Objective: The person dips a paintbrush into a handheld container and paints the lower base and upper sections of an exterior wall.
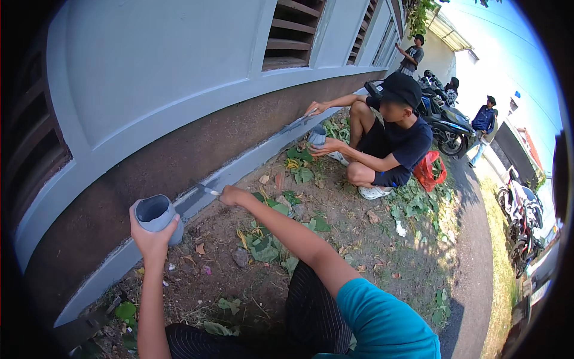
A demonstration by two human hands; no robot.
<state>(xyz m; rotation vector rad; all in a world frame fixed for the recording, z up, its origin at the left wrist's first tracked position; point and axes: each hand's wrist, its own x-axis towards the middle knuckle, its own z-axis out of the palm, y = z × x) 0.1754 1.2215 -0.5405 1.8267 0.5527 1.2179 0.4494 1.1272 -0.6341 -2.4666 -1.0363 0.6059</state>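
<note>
My left hand (154, 233) grips a cut-open plastic container (157, 213), smeared grey, with grey paint inside. It is held in front of the wall's foot. My right hand (232, 195) is closed around the pale handle of a paintbrush (208, 190), whose bristle end touches the top of the low grey ledge (251, 164). Dark, wet-looking grey paint lies on the ledge by the brush. Above the ledge runs a rough brown wall band (179, 152), and over that the light grey painted wall (166, 58) with louvred openings.
A co-worker (403, 134) squats ahead along the wall, holding a brush and a grey container. Leaves and stones litter the soil (215, 256). Behind them are a red plastic bag (430, 170), a motorcycle (444, 119) and other people. A paved path (475, 251) runs at the right.
</note>
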